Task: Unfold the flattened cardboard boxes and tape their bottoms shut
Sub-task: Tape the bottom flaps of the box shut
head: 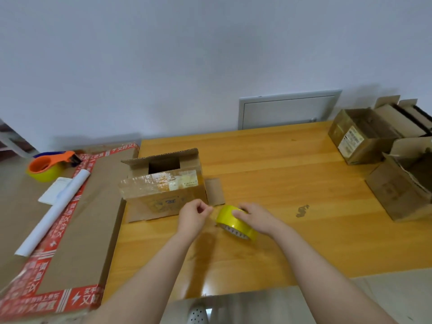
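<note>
A small unfolded cardboard box [163, 185] stands on the wooden table [280, 183], its top side partly open and old tape across its upper front. Just in front of it my right hand [254, 217] holds a yellow tape roll [236, 224] tilted above the table. My left hand [195, 215] is right beside the roll, its thumb and fingers pinched at the roll's left edge, where the tape end seems to be. Box flaps lie flat on the table around the box's base.
A large flattened cardboard sheet with red printed tape [70, 230] lies at the left, carrying a white paper roll [53, 211] and an orange tape dispenser [50, 166]. Several open boxes [385, 155] stand at the table's right end. A grey wall panel [287, 111] is behind the table.
</note>
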